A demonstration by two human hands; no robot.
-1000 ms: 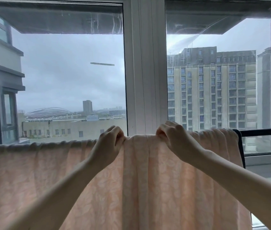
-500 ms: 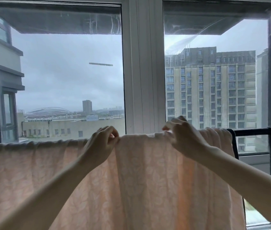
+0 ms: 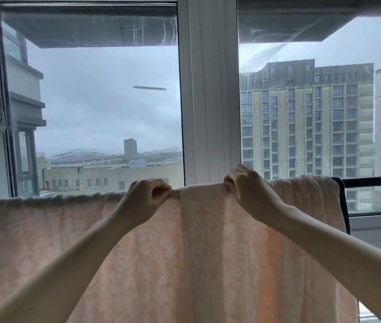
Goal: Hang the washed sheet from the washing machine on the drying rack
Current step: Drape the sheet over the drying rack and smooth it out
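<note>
Peach-pink cloth with a faint leaf pattern, the sheet [image 3: 208, 252], is hanging over the top bar of the drying rack [image 3: 371, 179] and draping down in front of the window, filling the lower part of the view. It is running along the bar from the left edge of the view to a bunched stretch near the rack's black right-hand corner. The left hand [image 3: 145, 197] is pinching a fold of the sheet's top edge with curled fingers. The right hand [image 3: 247, 190], near it on the right, is gripping the same edge with its knuckles raised above the bar. A short stretch of cloth is lying taut between the two hands. Behind the rack, a white window frame [image 3: 208, 89] is dividing two panes, and a tall building [image 3: 306, 124] is showing through the right one.
</note>
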